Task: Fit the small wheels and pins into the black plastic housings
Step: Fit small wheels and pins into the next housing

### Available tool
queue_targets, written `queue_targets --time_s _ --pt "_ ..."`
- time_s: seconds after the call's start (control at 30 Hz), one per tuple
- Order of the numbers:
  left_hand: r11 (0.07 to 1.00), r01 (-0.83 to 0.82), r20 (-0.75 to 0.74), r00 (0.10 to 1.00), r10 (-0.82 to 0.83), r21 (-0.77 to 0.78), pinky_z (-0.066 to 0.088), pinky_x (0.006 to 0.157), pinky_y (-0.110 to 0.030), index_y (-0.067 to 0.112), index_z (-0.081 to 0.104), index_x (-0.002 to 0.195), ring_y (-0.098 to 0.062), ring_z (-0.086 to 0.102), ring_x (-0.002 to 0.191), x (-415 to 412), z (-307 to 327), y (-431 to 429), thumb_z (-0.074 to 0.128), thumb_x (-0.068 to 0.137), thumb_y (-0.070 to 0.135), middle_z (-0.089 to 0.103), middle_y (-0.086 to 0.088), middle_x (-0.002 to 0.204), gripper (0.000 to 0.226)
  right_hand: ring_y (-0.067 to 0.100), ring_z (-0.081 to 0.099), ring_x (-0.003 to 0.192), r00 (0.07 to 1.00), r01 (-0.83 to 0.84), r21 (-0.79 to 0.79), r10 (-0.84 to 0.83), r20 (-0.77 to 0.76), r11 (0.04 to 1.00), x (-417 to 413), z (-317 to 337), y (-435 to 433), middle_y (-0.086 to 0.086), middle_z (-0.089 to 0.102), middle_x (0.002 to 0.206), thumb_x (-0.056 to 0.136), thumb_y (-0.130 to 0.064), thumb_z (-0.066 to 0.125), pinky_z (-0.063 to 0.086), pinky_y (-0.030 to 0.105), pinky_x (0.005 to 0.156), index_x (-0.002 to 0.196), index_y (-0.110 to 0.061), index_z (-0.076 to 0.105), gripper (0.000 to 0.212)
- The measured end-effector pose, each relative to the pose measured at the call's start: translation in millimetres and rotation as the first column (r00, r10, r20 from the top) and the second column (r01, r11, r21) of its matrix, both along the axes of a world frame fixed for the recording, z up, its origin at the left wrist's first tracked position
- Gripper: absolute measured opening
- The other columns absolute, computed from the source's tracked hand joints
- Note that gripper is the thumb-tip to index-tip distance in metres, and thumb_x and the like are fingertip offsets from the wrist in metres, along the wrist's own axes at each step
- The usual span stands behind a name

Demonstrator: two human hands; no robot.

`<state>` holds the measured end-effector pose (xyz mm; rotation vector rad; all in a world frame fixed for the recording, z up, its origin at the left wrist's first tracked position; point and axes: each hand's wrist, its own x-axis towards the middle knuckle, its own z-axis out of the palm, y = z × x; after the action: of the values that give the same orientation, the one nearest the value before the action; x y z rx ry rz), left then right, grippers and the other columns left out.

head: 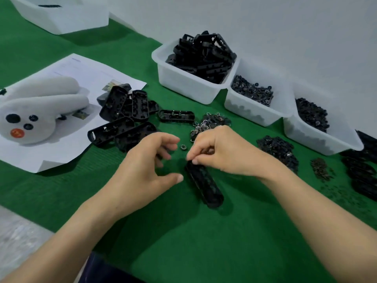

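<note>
Black plastic housing [206,184] lies on the green mat [183,242] at mid-frame, its long axis slanting from upper left to lower right. The right hand [222,152] bunches over its upper end with the fingertips pinched there; whether a wheel or pin sits between them is too blurred to tell. The left hand [142,168] is loosely curled and holds nothing, its thumb just left of the housing and well placed to steady it. A loose small wheel [183,147] lies between the hands.
</note>
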<state>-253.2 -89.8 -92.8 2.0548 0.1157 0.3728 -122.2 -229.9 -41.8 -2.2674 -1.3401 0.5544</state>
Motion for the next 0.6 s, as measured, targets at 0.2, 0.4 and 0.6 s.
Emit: queue_targets --time_s 0.2,0.4,0.6 --pt "0.977 0.184 -0.122 0.978 -0.171 0.105 0.039 0.081 -0.01 0.037 0.032 0.132 0.007 0.045 0.102 5.0 -9.2 -5.4 0.08 0.065 0.027 0.047 0.026 0.119 0.083 -0.003 0.057 0.056 0.953 0.292 0.133 -0.3 0.039 0.947 17.9 -17.2 -25.9 -0.017 0.063 0.067 0.082 -0.012 0.067 0.04 0.01 0.059 0.083 -0.019 0.071 0.009" --pt "0.946 0.273 -0.174 0.954 -0.243 0.175 0.03 0.078 -0.002 0.044 0.036 0.126 0.009 0.042 0.098 13.5 -9.6 -11.0 0.077 0.069 0.027 0.052 0.029 0.112 0.072 0.003 0.05 0.057 0.941 0.283 0.071 -0.292 0.174 0.956 6.1 -40.0 -18.6 -0.007 0.063 0.068 0.077 -0.019 0.071 0.045 0.024 0.06 0.076 -0.017 0.068 0.004" --pt "0.961 0.196 -0.145 0.975 -0.17 0.195 0.035 0.077 -0.007 0.045 0.041 0.118 0.008 0.043 0.094 7.8 -15.9 -10.5 0.077 0.067 0.036 0.05 0.024 0.097 0.063 0.001 0.05 0.061 0.956 0.241 0.123 -0.257 0.139 0.963 -1.9 -39.3 -35.6 -0.012 0.059 0.072 0.074 -0.006 0.072 0.038 0.012 0.058 0.074 -0.02 0.062 0.017"
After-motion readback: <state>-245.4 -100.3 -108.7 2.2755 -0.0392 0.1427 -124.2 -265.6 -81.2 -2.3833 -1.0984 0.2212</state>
